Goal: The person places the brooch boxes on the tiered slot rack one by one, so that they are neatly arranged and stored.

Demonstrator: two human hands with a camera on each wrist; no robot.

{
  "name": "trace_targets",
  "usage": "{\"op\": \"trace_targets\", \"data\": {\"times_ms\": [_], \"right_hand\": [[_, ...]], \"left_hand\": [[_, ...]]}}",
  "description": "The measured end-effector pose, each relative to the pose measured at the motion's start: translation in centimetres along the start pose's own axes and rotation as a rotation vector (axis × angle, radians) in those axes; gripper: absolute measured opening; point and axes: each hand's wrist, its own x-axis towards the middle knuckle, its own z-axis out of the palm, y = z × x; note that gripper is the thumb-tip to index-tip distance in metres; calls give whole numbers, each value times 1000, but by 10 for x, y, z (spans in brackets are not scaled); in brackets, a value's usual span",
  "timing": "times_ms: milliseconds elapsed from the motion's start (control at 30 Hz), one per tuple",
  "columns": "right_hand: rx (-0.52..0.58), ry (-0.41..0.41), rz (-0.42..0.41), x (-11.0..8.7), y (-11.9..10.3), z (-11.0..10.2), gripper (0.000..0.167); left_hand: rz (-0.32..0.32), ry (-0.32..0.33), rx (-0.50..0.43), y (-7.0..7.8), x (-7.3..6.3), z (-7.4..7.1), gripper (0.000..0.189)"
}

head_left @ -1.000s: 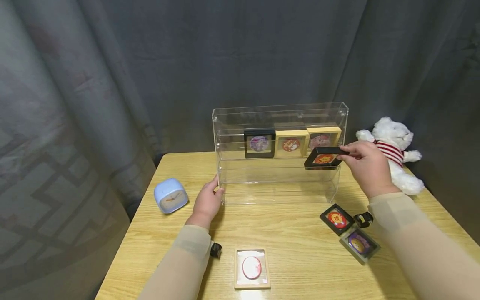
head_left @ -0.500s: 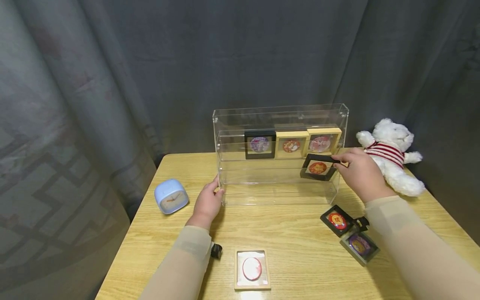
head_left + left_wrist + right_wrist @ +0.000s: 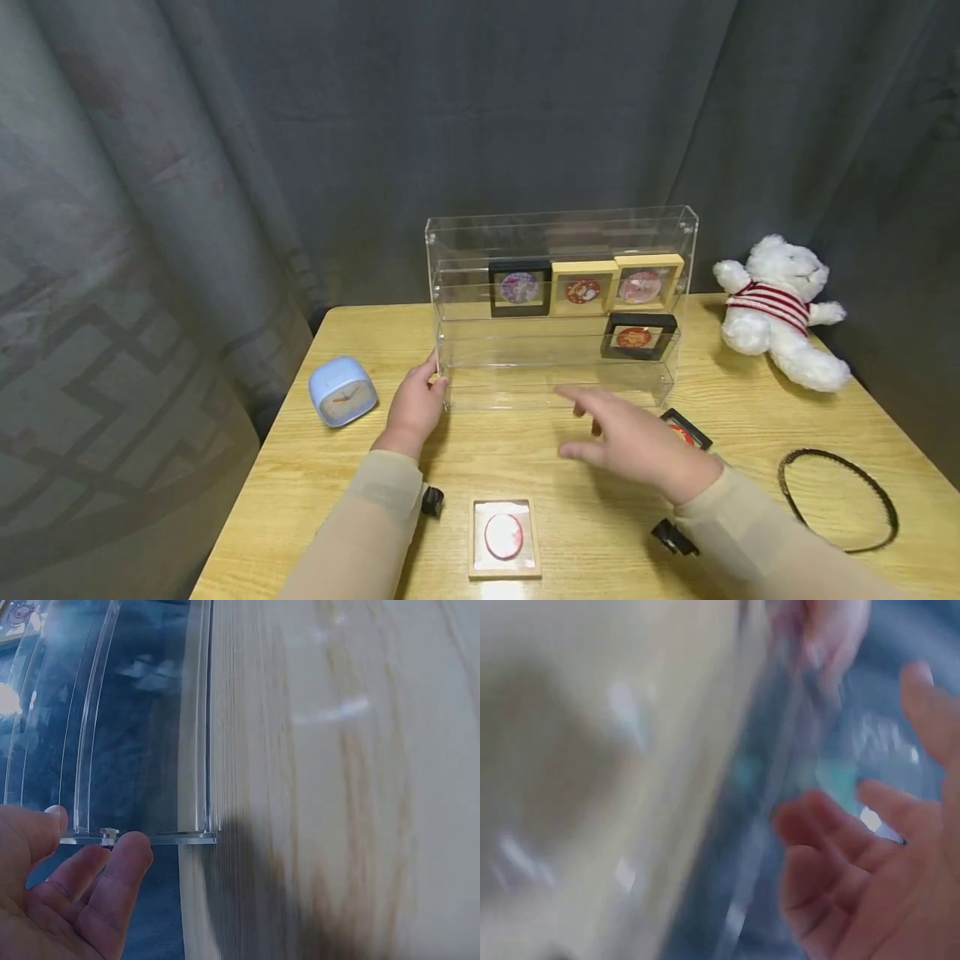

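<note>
A clear acrylic display rack point(image 3: 555, 398) with stepped shelves stands on the table. My left hand point(image 3: 414, 408) grips its left side panel, thumb and fingers on either side of the edge in the left wrist view. My right hand point(image 3: 626, 437) is in front of the rack, holding nothing, fingers spread and partly bent. On the upper shelf stand a black frame point(image 3: 520, 289) with a purple badge and two yellow frames. A black frame point(image 3: 637, 337) with a red badge leans on the shelf below, at the right. The right wrist view is blurred.
A light wooden frame point(image 3: 505, 539) with a round badge lies near the front. Another black frame point(image 3: 692, 427) is partly hidden behind my right wrist. A blue clock point(image 3: 342, 392) stands left, a white plush bear point(image 3: 783, 312) right, and a dark thin loop point(image 3: 885, 504) lies front right.
The right hand has set the black frame with the red badge on the shelf, let go, and moved left and toward the front. The left hand keeps its grip.
</note>
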Motion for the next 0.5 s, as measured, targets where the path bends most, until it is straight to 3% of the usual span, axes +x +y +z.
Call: {"op": "trace_targets", "data": {"times_ms": [100,200,333,500], "right_hand": [[50,-190,-26,-4,-14,32,98],[56,-297,-32,-9,-23,56,108],[20,-331,-54,-16,-31,74,111],[69,-285,-67,-20,-32,84,93]], "left_hand": [[1,1,3,0,1,0,58],[-2,-7,-1,0,1,0,58],[-2,-5,-3,1,1,0,58],[7,2,-2,-1,2,1,57]]}}
